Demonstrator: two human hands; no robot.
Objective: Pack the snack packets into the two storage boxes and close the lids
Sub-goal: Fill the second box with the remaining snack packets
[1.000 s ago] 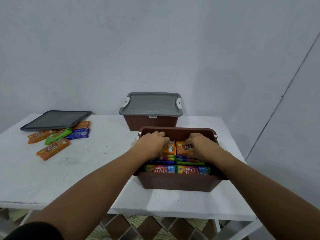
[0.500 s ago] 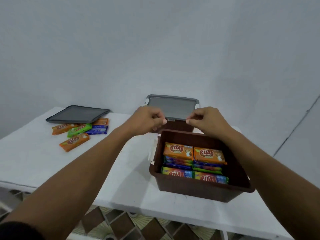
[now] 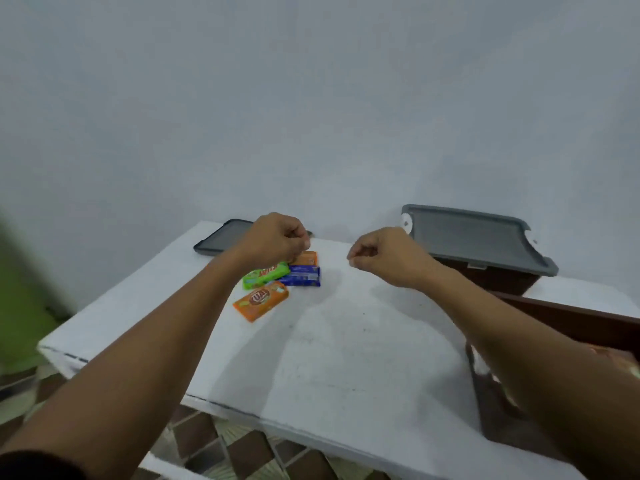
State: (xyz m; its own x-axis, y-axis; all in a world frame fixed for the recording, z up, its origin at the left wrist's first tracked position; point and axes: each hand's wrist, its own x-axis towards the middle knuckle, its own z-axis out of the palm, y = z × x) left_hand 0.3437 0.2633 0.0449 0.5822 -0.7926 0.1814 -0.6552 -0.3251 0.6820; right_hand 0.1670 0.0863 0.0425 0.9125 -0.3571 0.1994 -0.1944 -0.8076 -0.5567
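Note:
Several snack packets lie loose on the white table [image 3: 346,358]: a green one [image 3: 265,274], a blue one [image 3: 301,276], an orange one [image 3: 261,301] nearest me and another orange one [image 3: 306,258] behind. My left hand [image 3: 273,240] hovers just above them with curled fingers, holding nothing. My right hand [image 3: 381,254] hangs in the air to the right of the packets, also curled and empty. The open brown box [image 3: 568,317] sits at the right edge, mostly hidden by my right arm. Behind it stands the second brown box [image 3: 485,282] under its grey lid [image 3: 474,237].
A loose dark grey lid [image 3: 221,237] lies flat at the table's back left corner, partly behind my left hand. The wall rises right behind the table. Patterned floor tiles show below the table's front edge.
Both hands left the open box and swung left across the table towards the loose packets. My view turned left, so the open box now sits at the right edge.

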